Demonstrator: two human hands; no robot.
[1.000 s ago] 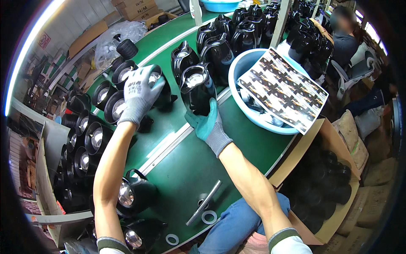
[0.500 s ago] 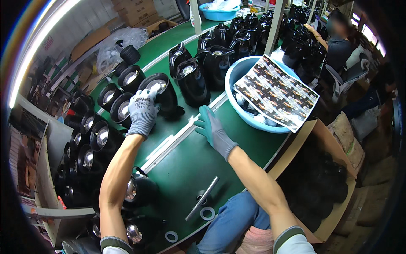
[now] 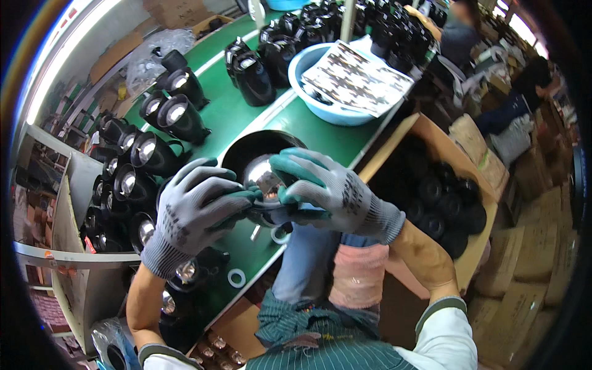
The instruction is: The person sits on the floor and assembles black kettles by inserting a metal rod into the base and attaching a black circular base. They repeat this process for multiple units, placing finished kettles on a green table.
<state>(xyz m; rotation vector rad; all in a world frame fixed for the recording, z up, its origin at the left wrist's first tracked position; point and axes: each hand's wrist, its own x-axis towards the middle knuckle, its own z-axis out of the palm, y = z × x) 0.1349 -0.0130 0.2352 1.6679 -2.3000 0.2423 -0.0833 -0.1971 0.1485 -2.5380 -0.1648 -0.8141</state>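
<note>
Close in front of me, a black jug body [image 3: 246,150] is held with its wide round opening tilted toward me, showing a shiny silver liner inside. My left hand [image 3: 200,206], in a grey glove with green-coated fingers, grips it from the left. From the right, my gloved right hand [image 3: 333,191] holds it, with fingers over the rim and against the liner. The jug's underside and parts of both thumbs are hidden. Just beneath it lie a metal tube [image 3: 256,233], mostly covered, and a white ring [image 3: 236,278] on the green table [image 3: 213,145].
Several similar black jug bodies [image 3: 179,117] lie at the left. Upright black jugs [image 3: 251,80] stand farther back. A blue basin [image 3: 339,114] carries a printed sheet [image 3: 354,77]. At the right, a cardboard box [image 3: 493,203] holds black round parts. Another person [image 3: 459,37] sits far right.
My left hand has brought a jug body from the table's left side toward me, and my right hand has joined it there. The view has shifted, showing more of my lap.
</note>
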